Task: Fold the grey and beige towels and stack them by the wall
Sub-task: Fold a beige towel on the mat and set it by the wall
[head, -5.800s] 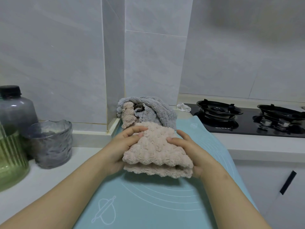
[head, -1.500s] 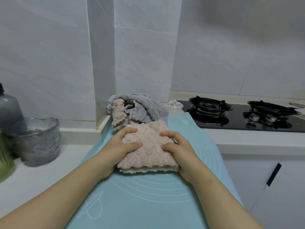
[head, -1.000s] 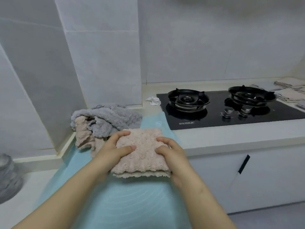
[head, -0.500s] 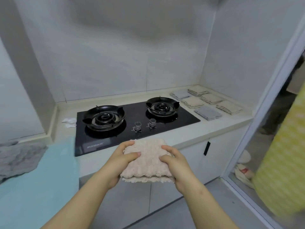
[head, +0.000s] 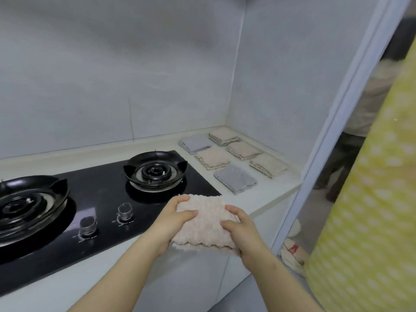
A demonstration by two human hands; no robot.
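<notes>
A folded beige towel [head: 208, 219] hangs in the air over the counter's front edge, just right of the stove. My left hand [head: 173, 218] grips its left side, thumb on top. My right hand [head: 242, 228] grips its right side the same way. On the counter in the corner by the walls lie several folded towels: two grey ones [head: 195, 143] [head: 235, 178] and several beige ones [head: 211, 156] [head: 267, 168].
A black glass gas stove [head: 96, 199] with two burners and two knobs fills the counter to the left. A white door frame [head: 333, 131] bounds the counter on the right, with a yellow dotted cloth [head: 371, 210] beyond it. White bags [head: 292, 255] lie on the floor.
Both hands lifted the folded beige towel off the teal mat and carried it right, past the stove. The view swung right; the unfolded pile and mat are out of sight.
</notes>
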